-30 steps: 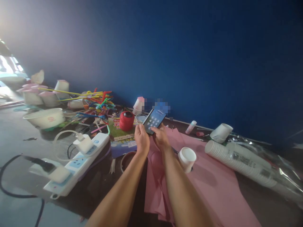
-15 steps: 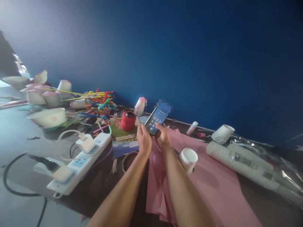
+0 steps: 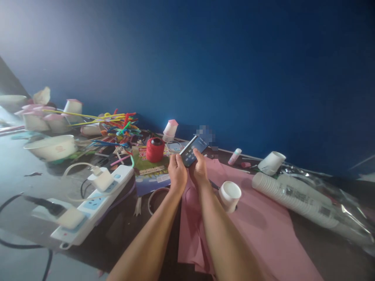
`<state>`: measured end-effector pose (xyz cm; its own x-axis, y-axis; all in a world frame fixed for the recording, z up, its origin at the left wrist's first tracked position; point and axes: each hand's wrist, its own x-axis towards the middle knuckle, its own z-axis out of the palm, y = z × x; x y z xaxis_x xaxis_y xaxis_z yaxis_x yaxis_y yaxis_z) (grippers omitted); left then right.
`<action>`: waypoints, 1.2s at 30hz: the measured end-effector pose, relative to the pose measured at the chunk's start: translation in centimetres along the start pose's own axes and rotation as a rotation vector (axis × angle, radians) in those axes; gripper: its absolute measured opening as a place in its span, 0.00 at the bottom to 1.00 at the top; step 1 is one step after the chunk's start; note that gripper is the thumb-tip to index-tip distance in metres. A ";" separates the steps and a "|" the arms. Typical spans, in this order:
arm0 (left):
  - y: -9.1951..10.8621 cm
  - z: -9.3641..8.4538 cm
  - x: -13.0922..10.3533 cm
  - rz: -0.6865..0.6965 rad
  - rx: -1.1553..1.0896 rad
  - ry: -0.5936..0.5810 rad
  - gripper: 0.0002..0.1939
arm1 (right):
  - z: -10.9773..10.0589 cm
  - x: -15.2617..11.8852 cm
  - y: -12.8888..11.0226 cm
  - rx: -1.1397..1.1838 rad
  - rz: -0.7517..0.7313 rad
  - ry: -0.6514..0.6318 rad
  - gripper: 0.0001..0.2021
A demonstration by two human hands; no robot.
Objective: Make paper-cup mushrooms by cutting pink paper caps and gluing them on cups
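Observation:
A dark smartphone point(image 3: 191, 153) with a lit number keypad is held tilted above the table. My left hand point(image 3: 177, 171) is closed around its lower left edge. My right hand point(image 3: 200, 167) grips the lower right side, its thumb over the keypad. Blurring hides the phone's top end. Beneath my hands and forearms lie pink paper sheets point(image 3: 258, 226). An upright white paper cup point(image 3: 230, 196) stands on the paper, right of my right wrist. To the left of my left hand, a red thread spool point(image 3: 155, 151) rests on a colourful packet point(image 3: 152, 175).
A power strip point(image 3: 96, 203) with plugged-in chargers lies at left. Behind it are a white bowl point(image 3: 51, 148) and a heap of pipe cleaners point(image 3: 123, 127). A glue stick point(image 3: 234, 156) and sleeved stacked cups point(image 3: 295, 201) are at right. A blue wall point(image 3: 205, 70) rises behind.
The view has shifted slightly, so the table things sit a little further left. My right thumb has moved up the phone's keypad. Both hands still hold the phone.

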<state>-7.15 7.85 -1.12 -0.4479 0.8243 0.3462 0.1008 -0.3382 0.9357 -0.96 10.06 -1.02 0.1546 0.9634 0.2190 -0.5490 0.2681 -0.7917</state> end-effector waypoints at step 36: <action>-0.3 -0.3 0.5 -0.027 -0.055 0.089 0.15 | -0.9 0.1 -0.1 -0.161 -0.034 -0.082 0.08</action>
<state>-7.68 8.20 -1.23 -0.5271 0.7908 0.3111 0.0395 -0.3429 0.9385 -0.15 10.13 -1.46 0.0999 0.9527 0.2871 -0.4046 0.3025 -0.8630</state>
